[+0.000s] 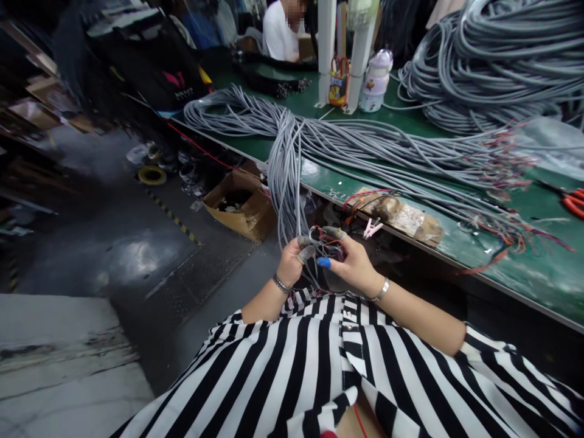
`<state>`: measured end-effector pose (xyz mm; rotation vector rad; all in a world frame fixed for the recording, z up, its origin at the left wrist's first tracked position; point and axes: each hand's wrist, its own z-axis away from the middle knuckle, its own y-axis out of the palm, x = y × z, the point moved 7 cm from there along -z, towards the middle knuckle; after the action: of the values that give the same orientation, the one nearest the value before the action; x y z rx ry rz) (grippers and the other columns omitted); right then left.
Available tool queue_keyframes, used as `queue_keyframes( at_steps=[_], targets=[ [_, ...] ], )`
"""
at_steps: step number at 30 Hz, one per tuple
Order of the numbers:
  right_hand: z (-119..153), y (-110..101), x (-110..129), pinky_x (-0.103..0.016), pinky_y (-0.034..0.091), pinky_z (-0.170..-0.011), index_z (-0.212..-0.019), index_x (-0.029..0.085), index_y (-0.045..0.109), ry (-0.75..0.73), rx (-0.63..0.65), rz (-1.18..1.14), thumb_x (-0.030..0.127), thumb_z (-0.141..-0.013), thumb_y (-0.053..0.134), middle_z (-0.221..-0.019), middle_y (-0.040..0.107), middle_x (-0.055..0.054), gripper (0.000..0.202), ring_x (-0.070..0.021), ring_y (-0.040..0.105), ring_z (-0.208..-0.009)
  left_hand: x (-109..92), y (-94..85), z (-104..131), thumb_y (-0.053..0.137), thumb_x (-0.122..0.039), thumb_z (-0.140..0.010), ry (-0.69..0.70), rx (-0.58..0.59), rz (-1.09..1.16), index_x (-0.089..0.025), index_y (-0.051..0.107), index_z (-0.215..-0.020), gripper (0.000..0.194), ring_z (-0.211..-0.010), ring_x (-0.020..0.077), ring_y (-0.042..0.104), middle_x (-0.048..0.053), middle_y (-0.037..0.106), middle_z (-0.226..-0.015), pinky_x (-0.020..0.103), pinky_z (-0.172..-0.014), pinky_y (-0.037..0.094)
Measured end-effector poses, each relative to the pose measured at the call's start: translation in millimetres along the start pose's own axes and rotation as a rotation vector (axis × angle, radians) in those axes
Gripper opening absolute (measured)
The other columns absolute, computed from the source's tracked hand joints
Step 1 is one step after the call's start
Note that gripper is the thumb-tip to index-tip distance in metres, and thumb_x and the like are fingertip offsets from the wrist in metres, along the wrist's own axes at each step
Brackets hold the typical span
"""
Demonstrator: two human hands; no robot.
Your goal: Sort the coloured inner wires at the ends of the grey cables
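Both hands meet in front of my body, just off the bench edge. My left hand [292, 261] is closed around the end of a grey cable [302, 210], with grey coverings on its fingertips. Across from it, my right hand [356, 261] pinches thin coloured wires [331, 248] that come out of the cable end; blue tape wraps its thumb. A bundle of grey cables [285, 164] hangs over the bench edge down toward my hands. More grey cables [387, 143] lie along the bench, their stripped ends fanned out at the right.
The green bench [533, 267] carries red-handled scissors [572, 201], a taped wooden block [406, 219], a pink clip [373, 228], a purple-and-white bottle [376, 82] and a big cable coil [497, 61]. An open cardboard box [246, 213] stands below. A co-worker [278, 30] is beyond.
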<state>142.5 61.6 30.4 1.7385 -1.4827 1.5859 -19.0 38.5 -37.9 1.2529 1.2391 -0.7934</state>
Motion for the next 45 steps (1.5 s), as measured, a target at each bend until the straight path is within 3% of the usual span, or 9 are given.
queue_keyframes(
  at_steps=[4, 12, 17, 24, 31, 36, 39, 42, 45],
  targets=[
    [-2.9, 3.9, -4.9, -0.036, 0.050, -0.078, -0.095, 0.021, 0.071, 0.045, -0.008, -0.004, 0.043, -0.086, 0.061, -0.088, 0.071, -0.008, 0.026, -0.0225, 0.065, -0.082, 2.8, 1.7, 0.5, 0.084, -0.043, -0.066, -0.019, 0.032, 0.028, -0.016, 0.068, -0.078, 0.034, -0.062, 0.0104, 0.057, -0.001, 0.066, -0.068, 0.022, -0.062, 0.048],
    [-0.1, 17.8, -36.4, -0.023, 0.029, -0.046, -0.079, 0.018, 0.059, 0.416, 0.134, -0.565, 0.060, -0.070, 0.073, -0.063, 0.051, 0.004, 0.045, -0.0074, 0.034, -0.049, -0.4, 16.4, -3.1, 0.083, -0.041, -0.068, -0.117, 0.309, 0.125, -0.015, 0.071, -0.087, 0.034, -0.069, 0.0125, 0.063, 0.003, 0.069, -0.076, 0.025, -0.071, 0.051],
    [5.4, 11.1, -36.9, -0.022, 0.028, -0.048, -0.075, 0.018, 0.056, 0.455, 0.123, -0.550, 0.061, -0.067, 0.075, -0.062, 0.048, 0.004, 0.048, -0.0072, 0.034, -0.052, -20.8, 25.4, 0.6, 0.085, -0.045, -0.065, -0.094, 0.495, 0.052, -0.017, 0.070, -0.109, 0.054, -0.096, 0.0210, 0.064, 0.009, 0.070, -0.100, 0.033, -0.091, 0.049],
    [12.8, -1.4, -36.3, -0.026, 0.036, -0.055, -0.077, 0.018, 0.059, 0.403, 0.087, -0.419, 0.060, -0.070, 0.073, -0.065, 0.053, 0.002, 0.045, -0.0105, 0.041, -0.058, -42.7, 31.7, 4.0, 0.082, -0.035, -0.071, 0.072, 0.208, -0.189, -0.017, 0.074, -0.078, 0.020, -0.075, 0.0125, 0.059, 0.002, 0.063, -0.078, 0.024, -0.073, 0.047],
    [19.0, -3.7, -40.4, -0.024, 0.030, -0.049, -0.075, 0.017, 0.058, 0.477, 0.070, -0.535, 0.061, -0.065, 0.076, -0.061, 0.051, 0.003, 0.049, -0.0079, 0.037, -0.052, -17.4, 46.4, 14.8, 0.082, -0.048, -0.068, -0.270, 0.246, 0.354, -0.017, 0.060, -0.075, 0.038, -0.047, 0.0060, 0.051, 0.002, 0.068, -0.076, 0.019, -0.043, 0.034],
    [21.6, 0.4, -44.9, -0.022, 0.024, -0.045, -0.073, 0.017, 0.058, 0.567, 0.055, -0.647, 0.058, -0.059, 0.082, -0.057, 0.050, 0.005, 0.050, -0.0059, 0.034, -0.047, -17.9, 34.6, 14.7, 0.076, -0.044, -0.075, -0.366, 0.224, 0.548, -0.019, 0.059, -0.073, 0.031, -0.037, 0.0050, 0.034, -0.007, 0.038, -0.045, 0.019, -0.039, 0.028],
    [22.2, -3.6, -49.7, -0.022, 0.020, -0.043, -0.073, 0.017, 0.058, 0.601, 0.015, -0.665, 0.056, -0.057, 0.083, -0.057, 0.051, 0.005, 0.049, -0.0048, 0.031, -0.045, -25.9, 6.2, 8.1, 0.070, -0.043, -0.081, -0.252, 0.156, 0.512, -0.019, 0.062, -0.075, 0.026, -0.035, 0.0043, 0.025, -0.008, 0.030, -0.044, 0.020, -0.039, 0.026],
    [21.9, -7.7, -49.4, -0.022, 0.021, -0.043, -0.073, 0.017, 0.059, 0.590, -0.004, -0.668, 0.055, -0.057, 0.084, -0.058, 0.052, 0.004, 0.048, -0.0047, 0.031, -0.045, -40.0, -23.2, -0.5, 0.065, -0.047, -0.085, -0.011, 0.045, 0.234, -0.021, 0.067, -0.084, 0.027, -0.042, 0.0060, 0.039, -0.005, 0.046, -0.053, 0.021, -0.046, 0.036],
    [21.1, -6.6, -43.5, -0.022, 0.026, -0.044, -0.073, 0.017, 0.060, 0.540, 0.021, -0.647, 0.056, -0.061, 0.082, -0.059, 0.053, 0.003, 0.046, -0.0060, 0.036, -0.048, -55.3, -10.1, -6.3, 0.069, -0.043, -0.083, 0.239, 0.209, -0.382, -0.022, 0.070, -0.098, 0.026, -0.086, 0.0157, 0.064, 0.004, 0.069, -0.092, 0.031, -0.082, 0.049]
  ],
)
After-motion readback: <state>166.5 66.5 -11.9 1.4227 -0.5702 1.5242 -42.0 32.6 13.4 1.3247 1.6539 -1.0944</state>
